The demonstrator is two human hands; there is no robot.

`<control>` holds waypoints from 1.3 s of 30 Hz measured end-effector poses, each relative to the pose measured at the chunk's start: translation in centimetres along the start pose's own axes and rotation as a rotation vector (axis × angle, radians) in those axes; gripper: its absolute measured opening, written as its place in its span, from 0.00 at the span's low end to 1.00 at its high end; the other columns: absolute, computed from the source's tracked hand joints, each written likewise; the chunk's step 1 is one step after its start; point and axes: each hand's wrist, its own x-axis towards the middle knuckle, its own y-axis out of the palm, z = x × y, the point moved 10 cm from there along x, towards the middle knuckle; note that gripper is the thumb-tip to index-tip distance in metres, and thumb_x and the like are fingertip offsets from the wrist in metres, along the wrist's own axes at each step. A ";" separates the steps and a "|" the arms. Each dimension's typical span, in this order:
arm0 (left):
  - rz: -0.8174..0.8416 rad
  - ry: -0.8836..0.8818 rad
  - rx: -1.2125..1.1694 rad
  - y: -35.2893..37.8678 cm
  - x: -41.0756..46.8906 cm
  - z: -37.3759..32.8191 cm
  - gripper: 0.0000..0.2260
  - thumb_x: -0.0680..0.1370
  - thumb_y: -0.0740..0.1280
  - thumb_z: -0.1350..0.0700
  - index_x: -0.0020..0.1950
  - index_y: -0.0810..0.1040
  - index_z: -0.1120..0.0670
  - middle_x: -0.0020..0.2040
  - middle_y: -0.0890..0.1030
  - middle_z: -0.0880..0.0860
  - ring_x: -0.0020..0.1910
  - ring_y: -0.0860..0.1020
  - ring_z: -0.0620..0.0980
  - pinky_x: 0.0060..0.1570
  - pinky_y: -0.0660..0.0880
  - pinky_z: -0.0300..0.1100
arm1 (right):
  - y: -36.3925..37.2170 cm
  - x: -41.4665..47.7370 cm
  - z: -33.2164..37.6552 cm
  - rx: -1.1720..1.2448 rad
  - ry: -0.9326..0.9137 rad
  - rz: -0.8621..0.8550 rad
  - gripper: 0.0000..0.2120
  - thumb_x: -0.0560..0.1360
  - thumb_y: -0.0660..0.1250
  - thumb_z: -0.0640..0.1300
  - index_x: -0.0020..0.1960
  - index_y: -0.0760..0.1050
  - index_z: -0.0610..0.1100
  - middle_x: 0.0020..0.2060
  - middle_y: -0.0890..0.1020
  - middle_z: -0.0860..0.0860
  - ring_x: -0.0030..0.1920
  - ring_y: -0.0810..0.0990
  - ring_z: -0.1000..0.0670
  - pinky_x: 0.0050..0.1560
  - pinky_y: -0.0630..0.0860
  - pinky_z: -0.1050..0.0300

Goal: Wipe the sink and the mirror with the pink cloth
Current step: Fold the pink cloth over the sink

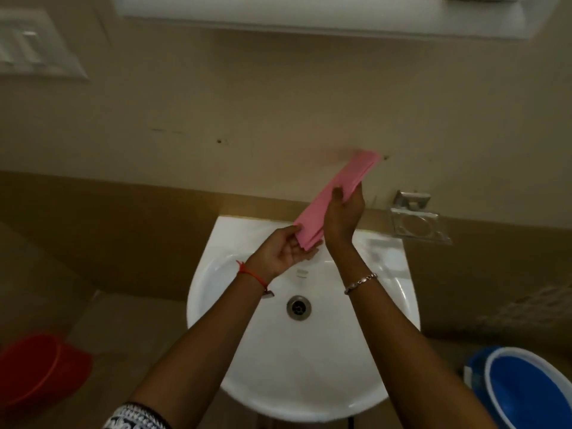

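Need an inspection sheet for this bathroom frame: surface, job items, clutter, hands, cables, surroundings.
Surface: white ceramic sink, basin bare, round metal drain open.
Job's things: folded pink cloth held above the sink's back edge, far end blurred; white-framed mirror above on the wall, only its lower edge in view.
Clutter: nothing seen in the basin.
Grippers: left hand grips the cloth's near end; right hand pinches it midway.
Cables: nothing seen.
Surroundings: empty metal wire soap holder on the wall to the right; white switch plate upper left; red plastic tub and blue plastic bucket on the floor.
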 end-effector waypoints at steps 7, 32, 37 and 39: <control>-0.086 -0.077 0.011 -8.1 -2.7 -1.0 0.13 0.76 0.65 0.55 0.56 0.73 0.61 0.45 0.84 0.59 0.44 0.83 0.57 0.45 0.81 0.51 | 6.5 -4.4 -0.6 -0.097 -0.086 0.177 0.19 0.80 0.55 0.40 0.70 0.62 0.38 0.58 0.77 0.41 0.54 0.78 0.44 0.49 0.77 0.56; -0.230 0.119 0.068 -12.9 -2.5 -4.4 0.04 0.78 0.61 0.59 0.46 0.74 0.55 0.46 0.78 0.54 0.44 0.76 0.51 0.45 0.73 0.46 | 7.3 -9.0 -7.5 0.169 0.134 0.440 0.15 0.76 0.61 0.38 0.63 0.71 0.39 0.60 0.74 0.47 0.57 0.75 0.56 0.52 0.73 0.67; -0.213 0.077 0.123 -14.0 -2.5 -3.1 0.07 0.79 0.59 0.58 0.55 0.72 0.57 0.48 0.77 0.55 0.45 0.76 0.51 0.44 0.74 0.47 | 7.5 -11.0 -13.0 0.224 0.557 0.409 0.30 0.63 0.73 0.56 0.60 0.71 0.44 0.56 0.75 0.45 0.56 0.75 0.46 0.51 0.75 0.56; -0.193 0.034 0.179 -14.5 -2.7 -2.4 0.07 0.80 0.58 0.57 0.54 0.74 0.56 0.46 0.77 0.55 0.45 0.75 0.52 0.44 0.74 0.46 | 7.6 -11.8 -13.6 0.139 0.591 0.522 0.25 0.65 0.74 0.51 0.59 0.73 0.45 0.56 0.77 0.44 0.55 0.77 0.44 0.48 0.78 0.54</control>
